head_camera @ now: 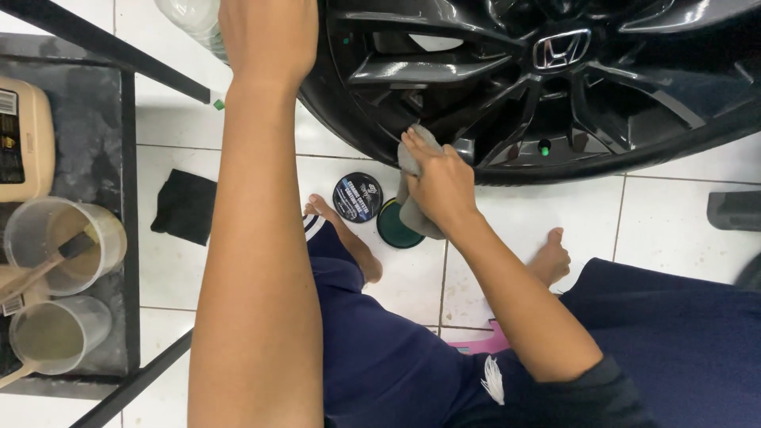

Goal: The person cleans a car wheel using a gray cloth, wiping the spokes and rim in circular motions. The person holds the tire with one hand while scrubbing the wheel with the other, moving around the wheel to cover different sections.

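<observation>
Grey cloth (pixel 412 208) sits bunched under the right hand (pixel 441 189), whose fingers clench it and press its upper end against the lower rim of the dark alloy wheel (pixel 507 87), just left of a small green valve cap (pixel 544 147); the rest of the cloth hangs below the palm toward the white tiled floor (pixel 682 222); the left hand (pixel 268 36) rests higher up at the wheel's left edge, seen from the back, and whether it grips anything I cannot tell; a clear plastic bottle (pixel 190 20) shows just beside it. On the floor directly below the cloth lie a round black tin lid (pixel 357 197) and, touching the cloth's lower end, a dark green open tin (pixel 394 230); a folded black cloth (pixel 185 206) lies well apart to the left; two bare feet rest on the tiles on either side of the tins; at far left a dark shelf (pixel 95 127) carries two clear measuring cups (pixel 63 246) and a beige container (pixel 25 139).
</observation>
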